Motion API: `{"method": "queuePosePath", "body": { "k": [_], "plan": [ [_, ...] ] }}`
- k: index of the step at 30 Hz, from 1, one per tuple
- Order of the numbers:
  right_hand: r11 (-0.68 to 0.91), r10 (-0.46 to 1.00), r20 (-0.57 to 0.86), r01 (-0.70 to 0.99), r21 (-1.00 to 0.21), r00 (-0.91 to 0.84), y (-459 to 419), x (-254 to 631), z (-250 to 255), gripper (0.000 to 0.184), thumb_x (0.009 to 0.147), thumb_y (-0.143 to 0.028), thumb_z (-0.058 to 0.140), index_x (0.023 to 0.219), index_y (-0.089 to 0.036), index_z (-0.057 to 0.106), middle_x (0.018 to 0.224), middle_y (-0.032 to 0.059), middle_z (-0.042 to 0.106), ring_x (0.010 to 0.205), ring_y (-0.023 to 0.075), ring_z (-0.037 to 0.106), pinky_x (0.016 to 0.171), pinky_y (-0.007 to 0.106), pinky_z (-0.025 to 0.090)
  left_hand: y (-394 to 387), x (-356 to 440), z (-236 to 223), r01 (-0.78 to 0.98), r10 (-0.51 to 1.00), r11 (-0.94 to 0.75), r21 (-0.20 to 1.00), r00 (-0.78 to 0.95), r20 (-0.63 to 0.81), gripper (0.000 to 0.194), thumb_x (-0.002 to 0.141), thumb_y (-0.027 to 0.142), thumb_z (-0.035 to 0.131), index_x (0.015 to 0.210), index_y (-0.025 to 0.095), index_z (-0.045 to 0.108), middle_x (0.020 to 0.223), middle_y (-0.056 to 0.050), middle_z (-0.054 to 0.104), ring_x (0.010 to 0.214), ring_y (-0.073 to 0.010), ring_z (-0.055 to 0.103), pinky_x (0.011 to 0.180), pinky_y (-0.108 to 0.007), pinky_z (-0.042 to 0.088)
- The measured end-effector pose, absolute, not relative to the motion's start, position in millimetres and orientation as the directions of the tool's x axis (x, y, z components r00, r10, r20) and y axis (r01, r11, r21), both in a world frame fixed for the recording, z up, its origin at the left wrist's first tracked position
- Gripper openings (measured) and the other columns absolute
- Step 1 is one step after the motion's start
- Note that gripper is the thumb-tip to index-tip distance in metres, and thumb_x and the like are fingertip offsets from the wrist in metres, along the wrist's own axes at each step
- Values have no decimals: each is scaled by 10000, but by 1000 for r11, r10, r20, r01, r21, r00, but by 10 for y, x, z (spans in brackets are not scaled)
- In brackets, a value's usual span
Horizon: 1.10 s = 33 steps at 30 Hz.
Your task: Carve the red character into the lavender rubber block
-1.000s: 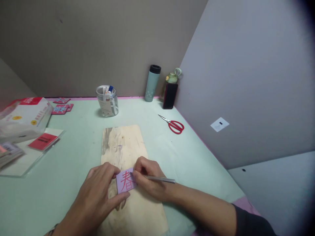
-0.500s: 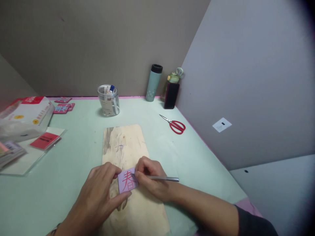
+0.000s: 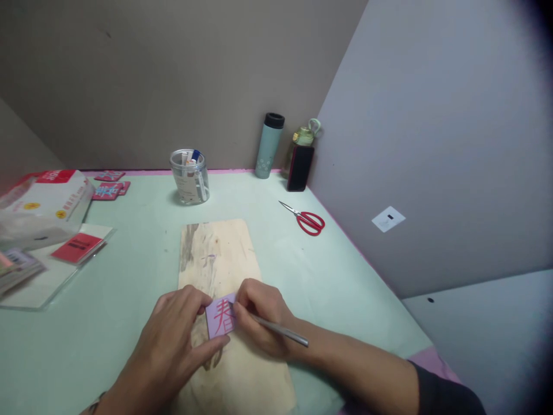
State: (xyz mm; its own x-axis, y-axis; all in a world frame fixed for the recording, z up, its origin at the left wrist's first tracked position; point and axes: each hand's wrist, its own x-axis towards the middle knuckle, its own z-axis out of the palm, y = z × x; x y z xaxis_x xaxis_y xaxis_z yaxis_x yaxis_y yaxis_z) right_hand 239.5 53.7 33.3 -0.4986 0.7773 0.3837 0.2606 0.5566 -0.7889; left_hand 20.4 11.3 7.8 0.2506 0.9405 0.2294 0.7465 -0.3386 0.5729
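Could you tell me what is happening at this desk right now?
A person is working on a small purple card with a red character, which lies on a wooden board. The left hand pins the card down, while the right hand holds a thin metal tool with its tip on the card's right edge. Red scissors and a jar of pens sit unused farther back.

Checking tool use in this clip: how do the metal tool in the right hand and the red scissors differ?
The metal tool is a slim plain silver rod; the scissors have red loop handles. The tool is gripped by the right hand, tip on the pink paper; the scissors lie untouched on the table. Both are metal.
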Motion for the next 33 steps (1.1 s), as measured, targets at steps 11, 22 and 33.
{"method": "queuePosePath", "body": {
  "k": [11, 22, 33],
  "plan": [
    [695, 704, 514, 324, -642, -490, 522, 2362, 255, 190, 958, -137, 468, 815, -236, 393, 722, -18, 481, 602, 130, 442, 558, 260, 343, 117, 206, 93, 749, 953, -302, 589, 222, 207, 391, 832, 548, 783, 999, 261, 576, 907, -11, 621, 875, -268, 583, 801, -393, 420],
    [742, 667, 565, 363, -563, -486, 527, 2363, 238, 200, 980, -123, 465, 819, -234, 421, 707, -6, 505, 603, 145, 458, 553, 272, 358, 107, 228, 153, 752, 961, -276, 599, 193, 199, 350, 835, 510, 775, 986, 257, 585, 899, -14, 632, 879, -262, 588, 787, -386, 436],
    [662, 706, 490, 230, -713, -511, 581, 2420, 261, 181, 923, -166, 516, 807, -246, 403, 711, -8, 554, 595, 136, 499, 563, 252, 393, 106, 212, 131, 768, 963, -270, 581, 200, 183, 347, 811, 487, 796, 963, 254, 590, 891, -13, 643, 883, -268, 605, 779, -393, 457]
  ]
}}
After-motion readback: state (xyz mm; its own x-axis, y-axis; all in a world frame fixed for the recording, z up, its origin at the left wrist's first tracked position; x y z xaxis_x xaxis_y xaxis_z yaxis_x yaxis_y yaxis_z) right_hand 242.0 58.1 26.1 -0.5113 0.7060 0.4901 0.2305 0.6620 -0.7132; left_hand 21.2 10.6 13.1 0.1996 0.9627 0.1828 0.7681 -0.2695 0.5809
